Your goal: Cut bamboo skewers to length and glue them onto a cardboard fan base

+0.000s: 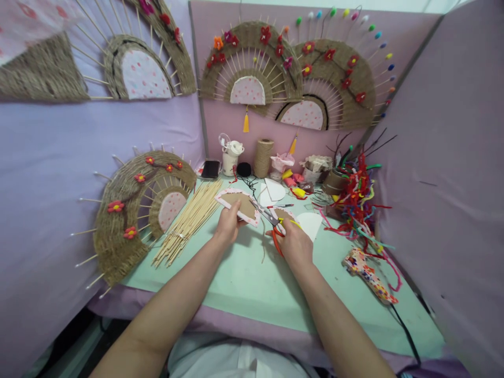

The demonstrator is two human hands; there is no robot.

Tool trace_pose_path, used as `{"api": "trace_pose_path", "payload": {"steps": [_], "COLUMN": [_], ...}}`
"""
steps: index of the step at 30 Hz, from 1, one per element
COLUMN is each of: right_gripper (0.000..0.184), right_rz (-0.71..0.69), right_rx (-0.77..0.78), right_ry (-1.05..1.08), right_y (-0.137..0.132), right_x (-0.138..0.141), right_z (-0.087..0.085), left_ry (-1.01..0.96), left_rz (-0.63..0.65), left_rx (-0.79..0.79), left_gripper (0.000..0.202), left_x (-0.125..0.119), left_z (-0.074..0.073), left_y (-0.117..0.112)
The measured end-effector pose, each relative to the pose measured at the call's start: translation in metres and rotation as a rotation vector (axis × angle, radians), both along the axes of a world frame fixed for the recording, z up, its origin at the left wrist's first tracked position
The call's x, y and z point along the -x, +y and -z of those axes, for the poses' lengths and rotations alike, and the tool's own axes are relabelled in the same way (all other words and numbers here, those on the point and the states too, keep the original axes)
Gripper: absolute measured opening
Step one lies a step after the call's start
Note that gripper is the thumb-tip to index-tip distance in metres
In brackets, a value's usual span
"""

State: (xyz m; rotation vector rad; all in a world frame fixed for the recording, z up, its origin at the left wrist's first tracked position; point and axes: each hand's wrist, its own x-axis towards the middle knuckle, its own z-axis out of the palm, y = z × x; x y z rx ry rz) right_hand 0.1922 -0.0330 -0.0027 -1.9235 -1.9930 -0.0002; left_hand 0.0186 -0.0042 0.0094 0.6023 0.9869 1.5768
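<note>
My left hand pinches a half-round piece of brown cardboard with a pink-and-white patterned edging folded over its rim. In my right hand is a pair of scissors with red and yellow handles. The scissor blades point left and lie at the right edge of the cardboard piece; whether they touch it I cannot tell. A second edged cardboard piece lies behind the scissors, partly hidden by them. Close by are a pen and white half-round paper.
Bamboo sticks lie left of my hands, beside a twine-wrapped fan. At the back stand a twine spool, a white cup and a phone. Pipe cleaners crowd the right, with a patterned glue gun and its cord nearer me.
</note>
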Motion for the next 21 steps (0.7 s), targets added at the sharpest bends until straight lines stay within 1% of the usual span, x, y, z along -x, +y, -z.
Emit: {"api": "trace_pose_path", "payload": {"steps": [4, 7, 9, 12, 15, 18, 21], "right_gripper": [0.038, 0.035, 0.034, 0.036, 0.038, 0.04, 0.043], "right_rz": [0.023, 0.034, 0.051, 0.065, 0.039, -0.003, -0.08], "right_rx": [0.049, 0.056, 0.023, -0.089, -0.153, -0.144, -0.188], "right_ry": [0.008, 0.101, 0.21, 0.342, 0.407, 0.455, 0.443], "right_y": [0.0, 0.003, 0.004, 0.005, 0.003, 0.001, 0.001], "right_x": [0.0, -0.001, -0.003, -0.004, -0.004, -0.002, 0.0], "right_z": [-0.002, 0.0, 0.002, 0.004, 0.004, 0.005, 0.008], "left_ry": [-0.005, -0.01, -0.037, -0.114, -0.181, -0.224, -0.262], "left_rz": [-0.001, -0.001, -0.026, -0.047, -0.029, -0.057, -0.085], "left_rx": [0.005, -0.005, -0.018, -0.058, -0.087, -0.113, -0.144], "left_gripper": [0.018, 0.019, 0.019, 0.018, 0.019, 0.021, 0.024], "left_x": [0.001, 0.001, 0.002, 0.004, 0.007, 0.009, 0.009], "left_z": [0.001, 0.0, -0.002, -0.007, -0.012, -0.015, -0.016], "left_y": [0.001, 0.002, 0.002, 0.001, 0.0, -0.001, -0.002]}}
